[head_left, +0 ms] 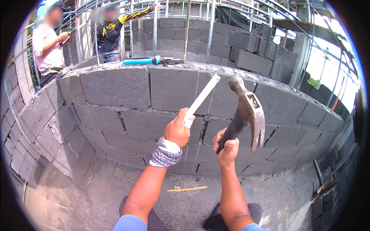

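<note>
My left hand, with a patterned cloth round its wrist, is closed on the lower end of a slim white flat stick. The stick slants up to the right and has a rounded tip with a small hole or pin; its exact kind is unclear. My right hand grips a claw hammer by its black handle, head up and claw pointing down to the right. Both hands are in front of a grey block wall, where two thin pale vertical lines show behind the stick.
Blue-handled pliers lie on the wall's top, beside an upright steel bar. Beyond stand two people, one in a pink shirt, one in black and yellow. A thin wooden strip lies on the floor. Scaffold poles rise behind.
</note>
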### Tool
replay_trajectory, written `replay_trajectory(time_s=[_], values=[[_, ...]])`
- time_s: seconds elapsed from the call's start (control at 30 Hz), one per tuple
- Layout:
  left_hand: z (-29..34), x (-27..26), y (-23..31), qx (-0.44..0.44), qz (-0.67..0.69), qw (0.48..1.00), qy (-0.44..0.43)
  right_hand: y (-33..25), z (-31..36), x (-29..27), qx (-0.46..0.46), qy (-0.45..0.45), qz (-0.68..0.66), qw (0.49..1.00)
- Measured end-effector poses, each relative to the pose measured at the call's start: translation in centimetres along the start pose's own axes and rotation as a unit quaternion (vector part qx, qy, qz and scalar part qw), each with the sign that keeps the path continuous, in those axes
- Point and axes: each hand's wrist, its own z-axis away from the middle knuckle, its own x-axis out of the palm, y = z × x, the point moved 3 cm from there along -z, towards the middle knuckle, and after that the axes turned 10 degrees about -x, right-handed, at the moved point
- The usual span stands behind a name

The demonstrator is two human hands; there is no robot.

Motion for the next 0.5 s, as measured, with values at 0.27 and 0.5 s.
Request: replay_trajectory(time_s=[0.27,0.5], values=[[-0.4,-0.4,-0.3,-0.026,0.052,0.997,-0.044,3.0,-0.5,-0.9,0.117,-0.012,0.106,0.987],[-0.4,0.0,-0.8,0.002,0.033,0.999,-0.020,3.8,-0.6,-0.9,0.119,-0.022,0.101,0.987]])
